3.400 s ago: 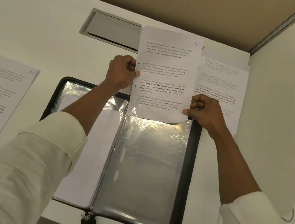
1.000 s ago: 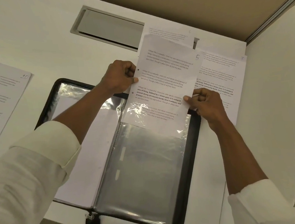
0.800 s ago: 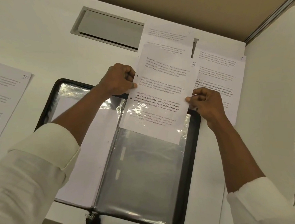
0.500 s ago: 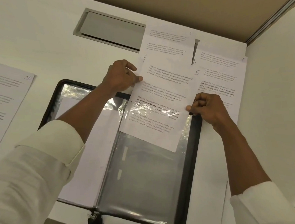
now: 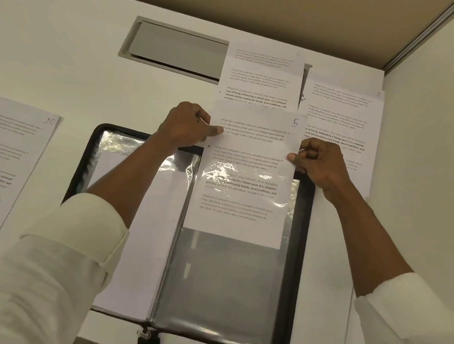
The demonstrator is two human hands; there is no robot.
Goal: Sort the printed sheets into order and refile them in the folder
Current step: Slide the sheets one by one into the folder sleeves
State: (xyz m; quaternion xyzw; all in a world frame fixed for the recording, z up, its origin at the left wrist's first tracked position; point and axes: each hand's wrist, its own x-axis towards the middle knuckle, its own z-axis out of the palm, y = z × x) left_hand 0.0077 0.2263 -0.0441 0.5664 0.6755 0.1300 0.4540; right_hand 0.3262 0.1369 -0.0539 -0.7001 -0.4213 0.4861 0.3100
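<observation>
Sheet: white printed sheet numbered 5 (image 5: 247, 167) sits half inside the clear plastic sleeve (image 5: 223, 280) of the black zip folder (image 5: 296, 275).
Fingers: your left hand (image 5: 187, 126) pinches its left edge, your right hand (image 5: 317, 162) its right edge.
Technique: feed both edges down evenly, avoiding buckling.

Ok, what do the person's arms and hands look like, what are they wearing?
The left sleeve and right sleeve are cream fabric with wide plain cuffs, ending partway up the forearms. The left hand and right hand are bare: no gloves, and no watch shows at either wrist.
</observation>
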